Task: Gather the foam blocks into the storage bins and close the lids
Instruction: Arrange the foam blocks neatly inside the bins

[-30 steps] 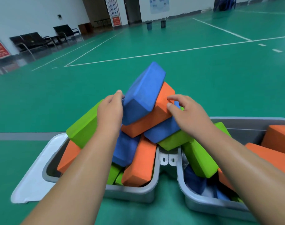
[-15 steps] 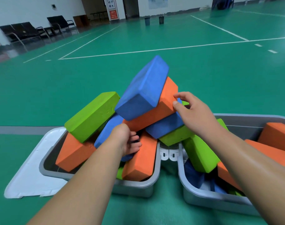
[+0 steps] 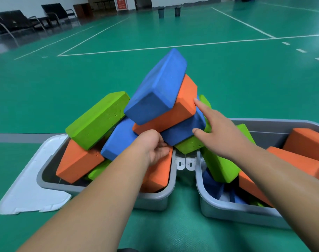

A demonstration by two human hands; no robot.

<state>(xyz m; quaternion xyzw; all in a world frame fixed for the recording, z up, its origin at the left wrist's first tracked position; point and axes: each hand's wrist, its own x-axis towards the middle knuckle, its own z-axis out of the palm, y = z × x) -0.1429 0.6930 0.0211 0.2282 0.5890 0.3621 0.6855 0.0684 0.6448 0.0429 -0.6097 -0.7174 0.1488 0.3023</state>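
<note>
Foam blocks are heaped across two grey bins on the green floor. A big blue block tops the pile, leaning on a tilted orange block and a darker blue block. The left bin also holds a green block, an orange block and an upright orange block. My left hand reaches under the pile, fingers curled round the upright orange block's top. My right hand is spread, forefinger on the tilted orange block, thumb on the darker blue one.
The right bin holds a green block, orange blocks and blue ones low down. A white lid lies flat beside the left bin. White latches meet between the bins. Black chairs and two small dark bins stand far back.
My left hand dropped from the top blue block's left side to low under the pile and curled. My right hand's fingers straightened against the tilted orange and darker blue blocks.
</note>
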